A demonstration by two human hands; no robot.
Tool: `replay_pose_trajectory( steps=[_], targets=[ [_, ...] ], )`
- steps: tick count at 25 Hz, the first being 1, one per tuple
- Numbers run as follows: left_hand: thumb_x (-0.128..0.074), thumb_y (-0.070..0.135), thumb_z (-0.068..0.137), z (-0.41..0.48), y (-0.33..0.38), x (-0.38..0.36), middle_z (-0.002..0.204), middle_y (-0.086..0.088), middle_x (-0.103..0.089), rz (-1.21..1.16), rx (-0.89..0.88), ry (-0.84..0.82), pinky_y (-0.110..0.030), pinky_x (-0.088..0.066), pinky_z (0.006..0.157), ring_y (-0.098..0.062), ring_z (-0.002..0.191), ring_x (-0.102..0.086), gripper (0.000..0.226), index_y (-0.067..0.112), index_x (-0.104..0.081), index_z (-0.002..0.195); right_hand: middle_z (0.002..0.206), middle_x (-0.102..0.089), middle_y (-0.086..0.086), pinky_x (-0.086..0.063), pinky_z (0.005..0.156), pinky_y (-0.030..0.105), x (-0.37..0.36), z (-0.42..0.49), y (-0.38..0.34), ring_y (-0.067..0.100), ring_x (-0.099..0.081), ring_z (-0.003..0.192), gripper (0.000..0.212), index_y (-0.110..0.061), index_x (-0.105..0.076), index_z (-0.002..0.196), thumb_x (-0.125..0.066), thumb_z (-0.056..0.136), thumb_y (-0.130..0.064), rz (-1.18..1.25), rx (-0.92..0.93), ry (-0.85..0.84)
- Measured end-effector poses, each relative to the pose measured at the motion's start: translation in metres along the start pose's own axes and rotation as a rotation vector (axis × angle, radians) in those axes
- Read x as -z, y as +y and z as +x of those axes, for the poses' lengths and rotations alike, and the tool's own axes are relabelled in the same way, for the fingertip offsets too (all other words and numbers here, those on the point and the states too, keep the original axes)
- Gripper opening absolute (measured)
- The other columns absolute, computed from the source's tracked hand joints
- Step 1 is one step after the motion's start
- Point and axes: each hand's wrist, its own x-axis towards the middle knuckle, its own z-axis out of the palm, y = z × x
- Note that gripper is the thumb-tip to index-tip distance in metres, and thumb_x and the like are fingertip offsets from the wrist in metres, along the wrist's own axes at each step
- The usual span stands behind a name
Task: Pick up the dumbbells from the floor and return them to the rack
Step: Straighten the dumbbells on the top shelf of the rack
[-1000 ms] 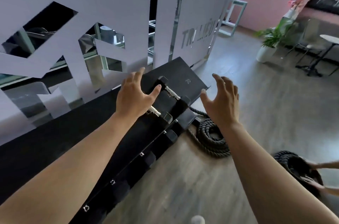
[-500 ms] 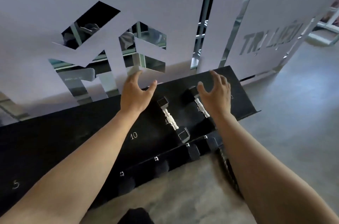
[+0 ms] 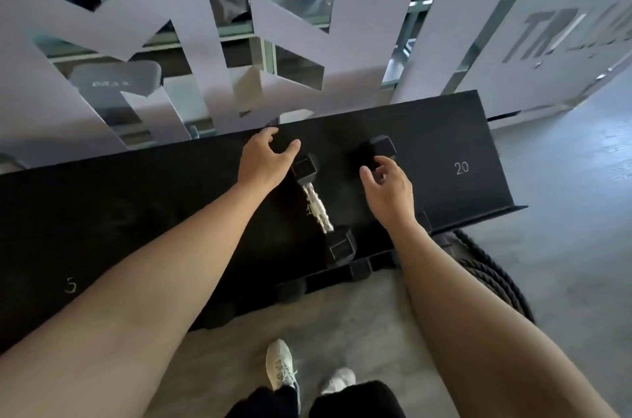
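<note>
Rack (image 3: 478,144), a sloped black shelf across mid-frame, carries both dumbbells: L one (image 3: 319,205) lies w/ its long axis running up-frame just right of L hand (image 3: 263,161), R one (image 3: 383,147) is mostly hidden under R hand (image 3: 386,192); both hands' fingers are spread, gripping nothing; rope (image 3: 485,267) lies lower right.

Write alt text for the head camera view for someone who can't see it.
Two open bare hands, left hand and right hand, hover over two black dumbbells lying on a sloped black rack marked 5 and 20. White shoes stand on the floor below.
</note>
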Motion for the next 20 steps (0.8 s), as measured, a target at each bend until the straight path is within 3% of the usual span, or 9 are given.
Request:
replay_pose_trajectory(
  steps=[4, 10, 12, 15, 18, 20],
  targets=[
    [-0.064, 0.054, 0.084, 0.038, -0.031, -0.05, 0.137, -0.005, -0.053, 0.031, 0.112, -0.104, -0.026, -0.036, 0.081, -0.018, 0.121, -0.05, 0.062, 0.021, -0.052, 0.135, 0.118, -0.064, -0.004, -0.047, 0.092, 0.035, -0.056, 0.028, 0.057, 0.016, -0.058, 0.107, 0.051, -0.027, -0.051, 0.138, -0.053, 0.092, -0.05, 0.056, -0.164, -0.17],
    [-0.068, 0.061, 0.077, 0.07, -0.063, -0.111, 0.134, -0.001, -0.053, 0.086, 0.164, -0.184, -0.027, -0.041, 0.09, -0.017, 0.121, -0.049, 0.073, 0.021, -0.051, 0.135, 0.102, -0.066, -0.007, -0.041, 0.077, 0.027, -0.12, 0.048, 0.116, 0.015, -0.06, 0.094, 0.036, -0.025, -0.064, 0.121, -0.053, 0.092, -0.043, 0.131, -0.412, -0.292],
    [-0.071, 0.061, 0.074, 0.077, -0.066, -0.127, 0.129, -0.001, -0.055, 0.119, 0.163, -0.144, -0.029, -0.047, 0.091, -0.016, 0.116, -0.052, 0.071, 0.021, -0.055, 0.131, 0.089, -0.068, -0.007, -0.042, 0.067, 0.025, -0.131, 0.045, 0.13, 0.014, -0.062, 0.083, 0.03, -0.023, -0.07, 0.11, -0.056, 0.088, -0.039, 0.115, -0.513, -0.311],
    [-0.074, 0.053, 0.074, 0.085, -0.065, -0.134, 0.124, -0.001, -0.06, 0.135, 0.148, -0.063, -0.033, -0.053, 0.088, -0.017, 0.112, -0.056, 0.061, 0.019, -0.062, 0.124, 0.08, -0.069, -0.004, -0.044, 0.069, 0.027, -0.141, 0.039, 0.139, 0.014, -0.062, 0.077, 0.028, -0.023, -0.075, 0.097, -0.06, 0.081, -0.041, 0.14, -0.653, -0.316],
    [-0.074, 0.048, 0.075, 0.089, -0.064, -0.132, 0.122, 0.0, -0.063, 0.121, 0.12, -0.067, -0.034, -0.053, 0.09, -0.016, 0.11, -0.058, 0.057, 0.018, -0.064, 0.122, 0.074, -0.065, -0.008, -0.045, 0.068, 0.026, -0.144, 0.039, 0.138, 0.01, -0.058, 0.07, 0.021, -0.027, -0.071, 0.087, -0.062, 0.077, -0.043, 0.132, -0.708, -0.296],
    [-0.074, 0.046, 0.076, 0.088, -0.064, -0.13, 0.124, -0.001, -0.064, 0.11, 0.112, -0.06, -0.034, -0.052, 0.093, -0.016, 0.113, -0.057, 0.057, 0.017, -0.064, 0.123, 0.071, -0.061, -0.01, -0.042, 0.058, 0.023, -0.145, 0.04, 0.135, 0.007, -0.055, 0.066, 0.014, -0.029, -0.067, 0.08, -0.063, 0.078, -0.042, 0.126, -0.709, -0.292]
  ],
)
